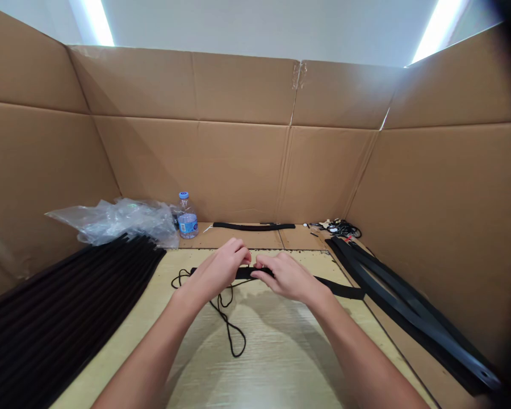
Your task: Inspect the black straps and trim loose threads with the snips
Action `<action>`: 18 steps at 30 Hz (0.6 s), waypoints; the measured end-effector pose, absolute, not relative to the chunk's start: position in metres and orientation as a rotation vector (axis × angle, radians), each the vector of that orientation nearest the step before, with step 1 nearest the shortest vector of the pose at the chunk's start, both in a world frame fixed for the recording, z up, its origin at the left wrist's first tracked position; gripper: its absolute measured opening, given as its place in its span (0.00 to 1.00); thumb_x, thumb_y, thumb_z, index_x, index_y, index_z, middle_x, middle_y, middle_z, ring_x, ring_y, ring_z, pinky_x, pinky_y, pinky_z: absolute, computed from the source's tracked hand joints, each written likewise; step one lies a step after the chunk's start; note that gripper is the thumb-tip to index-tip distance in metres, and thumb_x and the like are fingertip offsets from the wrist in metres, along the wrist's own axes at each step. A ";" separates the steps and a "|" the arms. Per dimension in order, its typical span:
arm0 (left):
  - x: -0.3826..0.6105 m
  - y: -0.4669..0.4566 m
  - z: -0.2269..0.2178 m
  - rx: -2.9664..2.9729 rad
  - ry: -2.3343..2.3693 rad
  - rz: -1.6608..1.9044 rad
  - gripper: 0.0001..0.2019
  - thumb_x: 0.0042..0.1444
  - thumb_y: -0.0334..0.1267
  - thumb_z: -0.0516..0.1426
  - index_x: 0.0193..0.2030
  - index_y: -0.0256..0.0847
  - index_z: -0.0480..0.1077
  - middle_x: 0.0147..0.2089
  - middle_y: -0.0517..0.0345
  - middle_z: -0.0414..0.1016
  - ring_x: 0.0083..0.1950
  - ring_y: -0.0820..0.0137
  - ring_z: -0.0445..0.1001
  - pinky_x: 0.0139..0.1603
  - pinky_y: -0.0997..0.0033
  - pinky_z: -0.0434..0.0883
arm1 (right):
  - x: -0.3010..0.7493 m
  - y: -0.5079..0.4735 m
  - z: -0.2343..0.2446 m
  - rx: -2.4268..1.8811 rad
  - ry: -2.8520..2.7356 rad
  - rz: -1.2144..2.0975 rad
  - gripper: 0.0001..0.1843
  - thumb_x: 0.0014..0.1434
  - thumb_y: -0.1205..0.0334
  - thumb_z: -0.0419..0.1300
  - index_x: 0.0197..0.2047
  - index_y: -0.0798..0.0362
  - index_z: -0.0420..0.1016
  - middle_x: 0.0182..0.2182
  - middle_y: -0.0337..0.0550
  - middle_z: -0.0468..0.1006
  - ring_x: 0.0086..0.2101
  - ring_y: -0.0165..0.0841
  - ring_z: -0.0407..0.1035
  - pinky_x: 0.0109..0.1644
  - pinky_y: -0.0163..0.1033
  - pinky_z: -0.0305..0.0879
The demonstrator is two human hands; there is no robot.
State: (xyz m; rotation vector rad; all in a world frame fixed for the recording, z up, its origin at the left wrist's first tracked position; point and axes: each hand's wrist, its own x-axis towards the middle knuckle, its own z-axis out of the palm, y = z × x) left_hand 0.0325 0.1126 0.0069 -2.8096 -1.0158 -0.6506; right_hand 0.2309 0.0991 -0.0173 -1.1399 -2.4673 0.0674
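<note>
Both my hands meet over a long black flat strip [338, 288] lying across the wooden tabletop [276, 352]. My left hand [221, 267] is curled, its fingertips pinching the strip near its middle. My right hand [285, 275] is also closed on the strip, right beside the left. A thin black cord [230, 332] runs from under my left hand and loops toward me on the table.
A stack of long black strips [63, 307] fills the left side. More black strips [409, 307] lie along the right. Crumpled clear plastic [119, 218], a small water bottle [188, 216], another black strip [253, 226] and small parts [338, 228] sit at the back. Cardboard walls [238, 165] enclose everything.
</note>
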 end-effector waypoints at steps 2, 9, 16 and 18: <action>0.033 0.114 0.004 -2.852 -1.048 -0.737 0.07 0.59 0.25 0.48 0.35 0.39 0.64 0.37 0.57 0.64 0.38 0.69 0.64 0.36 0.72 0.63 | 0.230 0.099 -0.019 -1.110 -2.480 0.042 0.13 0.64 0.53 0.49 0.43 0.52 0.68 0.29 0.40 0.74 0.29 0.30 0.64 0.34 0.35 0.51; 0.032 0.113 0.009 -2.854 -1.087 -0.864 0.08 0.60 0.27 0.48 0.35 0.39 0.66 0.36 0.56 0.65 0.38 0.69 0.65 0.36 0.71 0.63 | 0.229 0.097 -0.020 -1.099 -2.422 -0.007 0.14 0.64 0.53 0.49 0.44 0.52 0.68 0.29 0.43 0.75 0.29 0.31 0.67 0.33 0.34 0.54; 0.030 0.110 0.017 -2.844 -1.301 -0.948 0.07 0.58 0.27 0.52 0.33 0.39 0.71 0.33 0.58 0.69 0.34 0.71 0.67 0.35 0.72 0.61 | 0.225 0.097 -0.024 -1.013 -2.373 -0.115 0.18 0.65 0.53 0.46 0.54 0.48 0.66 0.30 0.43 0.77 0.28 0.31 0.69 0.31 0.32 0.57; 0.027 0.110 0.020 -2.844 -1.385 -0.976 0.07 0.57 0.29 0.54 0.31 0.40 0.72 0.32 0.58 0.71 0.33 0.71 0.67 0.34 0.72 0.61 | 0.226 0.099 -0.027 -0.932 -2.395 -0.143 0.16 0.66 0.56 0.45 0.49 0.48 0.70 0.29 0.41 0.76 0.25 0.28 0.67 0.30 0.32 0.55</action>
